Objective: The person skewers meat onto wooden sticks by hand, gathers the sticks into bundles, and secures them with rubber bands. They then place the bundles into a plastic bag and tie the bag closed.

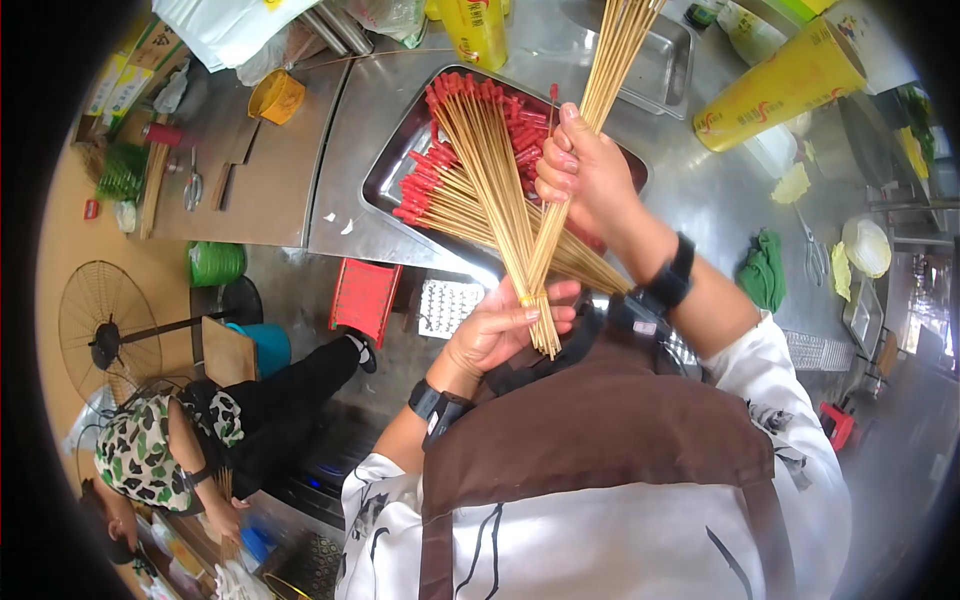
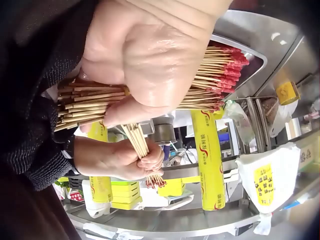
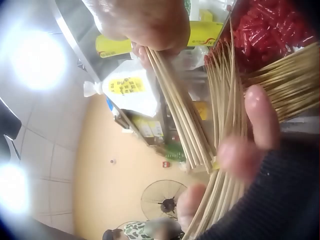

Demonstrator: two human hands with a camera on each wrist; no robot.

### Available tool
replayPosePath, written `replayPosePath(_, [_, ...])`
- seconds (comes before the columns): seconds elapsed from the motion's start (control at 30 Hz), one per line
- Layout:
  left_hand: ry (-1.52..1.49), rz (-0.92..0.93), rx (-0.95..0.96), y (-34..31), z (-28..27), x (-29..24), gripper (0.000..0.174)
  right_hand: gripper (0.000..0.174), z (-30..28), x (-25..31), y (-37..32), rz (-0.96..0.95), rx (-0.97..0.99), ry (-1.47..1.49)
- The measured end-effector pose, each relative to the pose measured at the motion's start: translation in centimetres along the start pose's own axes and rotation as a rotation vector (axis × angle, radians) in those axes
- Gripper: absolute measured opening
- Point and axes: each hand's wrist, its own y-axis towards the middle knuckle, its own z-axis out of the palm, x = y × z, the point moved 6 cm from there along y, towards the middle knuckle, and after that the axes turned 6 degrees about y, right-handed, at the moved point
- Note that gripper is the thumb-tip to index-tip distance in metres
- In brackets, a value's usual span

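Observation:
My left hand point(image 1: 505, 325) holds the bare ends of a bundle of thin sticks point(image 1: 485, 165) tipped with red pieces. Near its thumb, a yellow band point(image 3: 215, 164) lies at the bundle. My right hand point(image 1: 592, 175) grips a second bundle of sticks point(image 1: 618, 65) above it, their bare ends slanting down to the left hand; red tips point(image 2: 155, 181) show at its far end in the left wrist view. Under both hands, a metal tray point(image 1: 397, 137) holds more red-tipped sticks point(image 1: 445, 190) and a heap of loose red pieces point(image 3: 272, 25).
Yellow printed rolls point(image 1: 780, 85) stand on the metal counter point(image 1: 340, 150), with a second tray point(image 1: 680, 60) behind. To the right lie a green cloth point(image 1: 765, 270) and scissors point(image 1: 815, 255). Scissors point(image 1: 193, 185) and a yellow container point(image 1: 277, 97) sit left. Another person point(image 1: 150, 450) is at lower left.

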Motion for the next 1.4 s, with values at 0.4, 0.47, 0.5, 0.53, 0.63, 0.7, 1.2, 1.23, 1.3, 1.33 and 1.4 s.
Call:
replayPosePath(0.4, [0.176,-0.047,-0.116,-0.2,-0.1,-0.3,0.053,0.039,0.3,-0.4,2.5,-0.039,-0.01,-0.156])
replayPosePath(0.47, [0.18,-0.035,-0.094,-0.2,-0.4,0.0,0.056,0.039,0.5,-0.9,2.7,-0.004,-0.023,-0.184])
replayPosePath(0.5, [0.182,-0.028,-0.083,-0.2,-0.4,0.1,0.057,0.039,0.6,-1.1,2.7,0.011,-0.019,-0.194])
replayPosePath(0.53, [0.201,-0.032,-0.094,-0.1,-0.5,0.0,0.055,0.039,0.6,-1.3,2.7,0.027,-0.016,-0.204])
replayPosePath(0.63, [0.253,-0.048,-0.113,0.1,-0.5,0.2,0.05,0.038,0.5,-2.6,2.1,0.116,-0.044,-0.243])
replayPosePath(0.7, [0.298,-0.055,-0.1,0.1,-0.7,0.3,0.05,0.038,-0.1,-3.6,2.0,0.177,-0.058,-0.257])
replayPosePath(1.2, [-0.045,-0.104,-0.128,-0.3,0.1,-0.2,0.055,0.032,0.0,-5.5,-1.9,0.225,-0.057,-0.774])
replayPosePath(1.23, [-0.037,-0.087,-0.101,-0.2,0.1,-0.1,0.056,0.031,0.1,-5.5,-2.1,0.191,-0.043,-0.83])
replayPosePath(1.3, [-0.022,-0.051,-0.045,0.0,0.0,0.0,0.058,0.03,-0.1,-5.9,-2.2,0.12,-0.015,-0.943])
replayPosePath(1.33, [0.007,-0.035,0.0,0.2,0.3,-0.1,0.058,0.027,0.0,-5.4,-2.0,0.035,-0.008,-1.169])
replayPosePath(1.4, [0.131,-0.063,-0.036,0.0,0.2,0.1,0.057,0.027,0.2,-4.7,-2.5,-0.04,-0.029,-1.311])
